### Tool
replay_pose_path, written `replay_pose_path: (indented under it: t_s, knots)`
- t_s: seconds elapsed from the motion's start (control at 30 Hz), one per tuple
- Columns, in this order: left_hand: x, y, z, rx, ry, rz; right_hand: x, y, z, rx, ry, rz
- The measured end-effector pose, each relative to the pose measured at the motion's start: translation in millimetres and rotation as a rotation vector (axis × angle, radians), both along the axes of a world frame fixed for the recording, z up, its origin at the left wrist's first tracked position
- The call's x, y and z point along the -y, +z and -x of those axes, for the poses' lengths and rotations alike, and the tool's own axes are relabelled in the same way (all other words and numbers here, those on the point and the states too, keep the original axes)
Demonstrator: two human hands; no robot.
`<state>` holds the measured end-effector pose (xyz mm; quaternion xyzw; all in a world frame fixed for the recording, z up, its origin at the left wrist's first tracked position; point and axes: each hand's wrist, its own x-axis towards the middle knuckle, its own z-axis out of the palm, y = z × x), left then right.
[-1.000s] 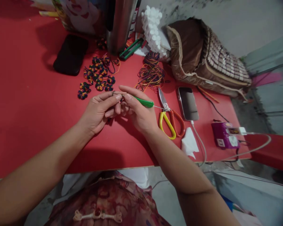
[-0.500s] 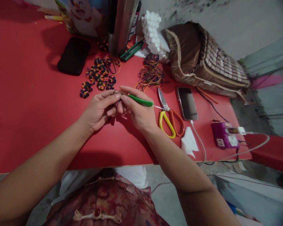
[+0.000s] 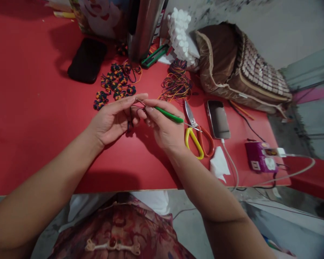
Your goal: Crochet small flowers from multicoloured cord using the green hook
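Dark thread (image 3: 129,126) sits at the left hand's (image 3: 110,122) fingers, a bit dangling below them; the piece itself is mostly hidden. Left hand lightly curled, looks to be holding the thread. Right hand (image 3: 166,131) closed round the green-handled hook (image 3: 169,115), metal tip by the left fingertips. Hands nearly touching, just above the worktop (image 3: 43,126).

Change: left thumb and index have straightened from a tighter pinch, so hook tip and thread now show more clearly. Probably mid-stitch, thread being worked with the hook; nothing looks finished.

Just beyond left hand: dark-and-orange knotted flowers (image 3: 117,81). Beyond right hand: loose yarn tangle (image 3: 176,86). Right of right hand: scissors (image 3: 189,112), hook's rear shaft crossing over them; then phone (image 3: 218,119) on a cable, purple adapter (image 3: 255,153) farther out.

Text: nothing readable. Adapter has a white label, marks too small. Bottle (image 3: 158,23) beyond the hands has print, partly hidden. Printed box (image 3: 101,16) shows a cartoon figure, no legible brand.
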<state>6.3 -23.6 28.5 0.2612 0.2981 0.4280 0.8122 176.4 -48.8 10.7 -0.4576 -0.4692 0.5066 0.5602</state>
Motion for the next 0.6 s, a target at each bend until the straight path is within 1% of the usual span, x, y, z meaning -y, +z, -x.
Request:
replay_pose_path:
  t_s: [0.1, 0.2, 0.3, 0.47, 0.6]
  knots:
    - [0, -1.6, -1, -0.011, -0.013, 0.019, 0, 1.2, 0, -0.084, 0.021, -0.039]
    - [0, -2.8, -1, -0.02, -0.045, 0.022, 2, 5.9, 2, -0.126, 0.069, -0.022]
    - [1, 1.0, -3, -0.034, -0.019, 0.009, 3, 10.3, 4, -0.177, 0.08, 0.016]
    - [3, 7.0, -2, -0.027, 0.002, -0.021, 3, 12.3, 4, -0.133, 0.054, 0.053]
    - [3, 4.2, 3, -0.011, -0.046, -0.061, 4, 15.2, 1, -0.055, 0.037, -0.01]
